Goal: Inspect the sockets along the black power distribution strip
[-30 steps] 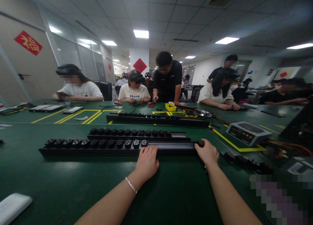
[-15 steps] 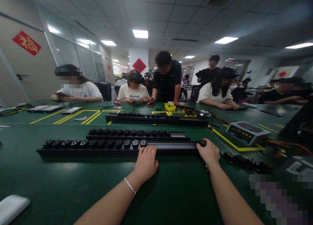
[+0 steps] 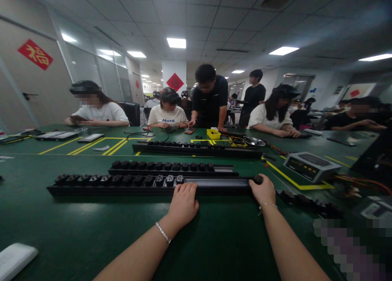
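A long black power track [image 3: 216, 184] lies crosswise before me, with a row of round black socket modules [image 3: 148, 180] along its left part. Bare grey channel shows from the last module to the right end. My left hand [image 3: 184, 199] is closed over the front edge beside that last module, thumb partly hidden. At the track's right end, my right hand [image 3: 265, 189] pinches one dark round socket module [image 3: 257, 178], at or just above the channel; whether it touches is hard to see.
Behind lies a shorter track [image 3: 190, 173] with modules, and another track [image 3: 196, 149] farther back. More black modules [image 3: 310, 203] lie at right, near a grey power supply box [image 3: 311, 166]. A yellow bin [image 3: 213, 134] sits at the far side. People sit and stand across the green table [image 3: 101, 240].
My right hand has shifted slightly right with the socket module. My left hand stays in place on the track. A standing person in the back has turned and moved slightly left.
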Motion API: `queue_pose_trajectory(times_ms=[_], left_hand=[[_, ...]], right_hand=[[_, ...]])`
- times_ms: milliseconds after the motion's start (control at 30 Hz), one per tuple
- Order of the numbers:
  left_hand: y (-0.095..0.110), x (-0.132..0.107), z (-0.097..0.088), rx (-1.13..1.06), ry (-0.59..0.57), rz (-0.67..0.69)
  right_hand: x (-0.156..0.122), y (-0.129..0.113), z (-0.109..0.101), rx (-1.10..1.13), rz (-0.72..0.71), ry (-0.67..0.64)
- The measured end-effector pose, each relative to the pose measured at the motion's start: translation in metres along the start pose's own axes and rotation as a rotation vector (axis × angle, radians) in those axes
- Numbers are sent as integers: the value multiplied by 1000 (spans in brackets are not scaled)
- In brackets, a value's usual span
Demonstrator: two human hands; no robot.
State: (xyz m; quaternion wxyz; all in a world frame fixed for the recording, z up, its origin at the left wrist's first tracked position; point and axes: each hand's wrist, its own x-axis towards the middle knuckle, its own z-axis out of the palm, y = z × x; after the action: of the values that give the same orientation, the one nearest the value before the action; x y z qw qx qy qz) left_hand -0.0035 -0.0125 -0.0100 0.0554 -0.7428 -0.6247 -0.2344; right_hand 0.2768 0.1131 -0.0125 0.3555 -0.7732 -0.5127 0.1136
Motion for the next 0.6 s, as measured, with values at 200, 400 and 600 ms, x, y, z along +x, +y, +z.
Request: queue_pose_trajectory(times_ms=[200, 400, 600], left_hand=[[2, 0, -3, 3, -22, -14], [2, 0, -3, -1, -9, -4], [1, 0, 0, 16, 8, 3]], right_hand=[[-2, -4, -4, 3, 39, -40], [2, 0, -2, 1, 13, -29], [8, 6, 4, 2, -32, 5]])
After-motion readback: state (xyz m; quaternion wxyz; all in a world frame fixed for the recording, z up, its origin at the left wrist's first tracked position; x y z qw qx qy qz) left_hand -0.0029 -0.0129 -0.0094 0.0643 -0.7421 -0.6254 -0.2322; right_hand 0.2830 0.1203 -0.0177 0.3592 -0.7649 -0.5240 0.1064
